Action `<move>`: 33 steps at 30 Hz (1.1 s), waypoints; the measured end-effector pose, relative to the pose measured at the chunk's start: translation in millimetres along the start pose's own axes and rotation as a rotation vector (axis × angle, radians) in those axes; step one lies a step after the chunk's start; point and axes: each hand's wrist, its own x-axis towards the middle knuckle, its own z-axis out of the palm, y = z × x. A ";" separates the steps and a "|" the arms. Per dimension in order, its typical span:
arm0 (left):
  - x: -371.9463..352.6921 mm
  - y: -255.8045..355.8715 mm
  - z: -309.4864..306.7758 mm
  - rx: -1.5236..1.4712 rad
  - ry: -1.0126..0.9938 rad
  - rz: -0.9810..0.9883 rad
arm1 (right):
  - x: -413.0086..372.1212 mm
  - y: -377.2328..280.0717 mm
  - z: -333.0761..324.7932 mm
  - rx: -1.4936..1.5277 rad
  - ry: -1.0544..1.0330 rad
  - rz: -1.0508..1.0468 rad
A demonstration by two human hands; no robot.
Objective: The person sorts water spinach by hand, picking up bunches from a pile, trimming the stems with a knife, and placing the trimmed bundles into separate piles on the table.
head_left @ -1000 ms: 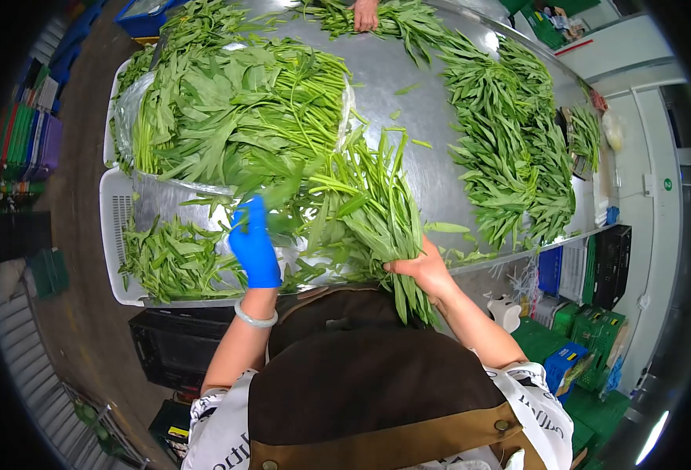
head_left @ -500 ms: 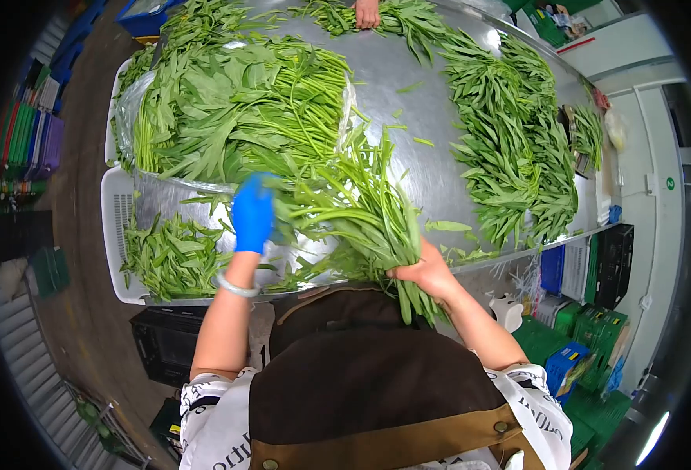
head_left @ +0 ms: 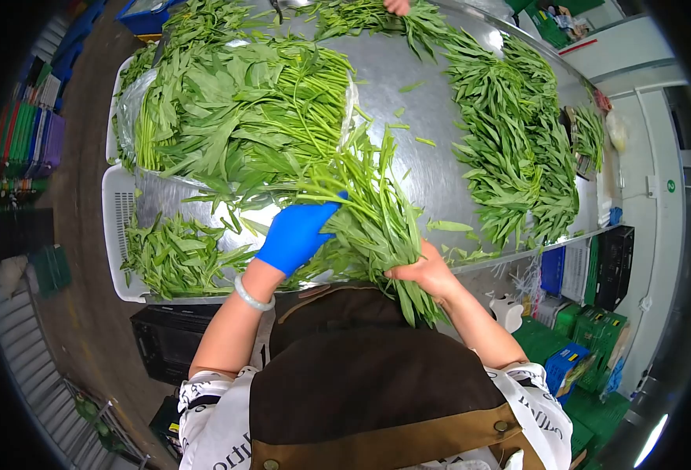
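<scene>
A loose bunch of water spinach (head_left: 377, 227) is held above the near edge of the metal table, its pale stems pointing away from me and leaves hanging toward my apron. My bare right hand (head_left: 427, 272) is closed around its leafy end. My left hand (head_left: 297, 233), in a blue glove, is against the bunch's left side with fingers closed on some stems; the leaves hide part of the fingertips. Just beyond lies a large pile of water spinach (head_left: 236, 117) on clear plastic. Loose leaves (head_left: 177, 254) lie left of my gloved hand.
More water spinach (head_left: 510, 149) lies in a long heap on the right of the metal table (head_left: 408, 94). A white basket (head_left: 118, 235) stands at the left edge. Another person's hand (head_left: 397, 6) shows at the far side. Green crates (head_left: 596, 337) are stacked at lower right.
My left hand has moved right from the loose leaves to the bunch's stems. My right hand stays in place with the bunch. The other person's hand has shifted right and away.
</scene>
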 end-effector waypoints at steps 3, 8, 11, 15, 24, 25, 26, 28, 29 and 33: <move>4.5 -2.2 -0.3 -0.083 -0.028 -0.014 | 2.0 2.6 -3.6 -0.090 -0.011 -0.065; -0.3 -6.8 -6.5 -0.546 -0.201 -0.301 | 2.4 11.7 -5.2 -0.137 -0.008 -0.086; -6.4 -11.3 4.6 -0.489 -0.080 -0.357 | 1.2 12.6 0.5 -0.197 -0.025 -0.142; -3.4 -30.1 -7.0 -0.836 0.298 -0.666 | -4.7 5.1 -1.8 -0.271 0.016 -0.119; -18.9 -54.0 -22.4 -1.101 0.314 -0.694 | -13.7 6.6 -25.7 0.211 -0.128 0.134; -16.9 -43.6 -10.6 -1.034 0.182 -0.647 | -13.0 5.8 -24.0 0.247 -0.141 0.120; -15.9 -34.9 15.8 -1.046 0.192 -0.571 | -11.3 6.5 -22.8 0.232 -0.153 0.113; -13.7 -23.4 33.3 -0.963 0.176 -0.492 | -8.1 10.1 -22.1 0.201 -0.175 0.102; -13.5 -23.7 33.3 -0.869 0.151 -0.488 | -8.5 11.0 -23.6 0.199 -0.169 0.118; -2.3 -60.0 -2.4 -1.083 0.466 -0.540 | -19.2 4.7 -29.5 0.290 -0.126 0.198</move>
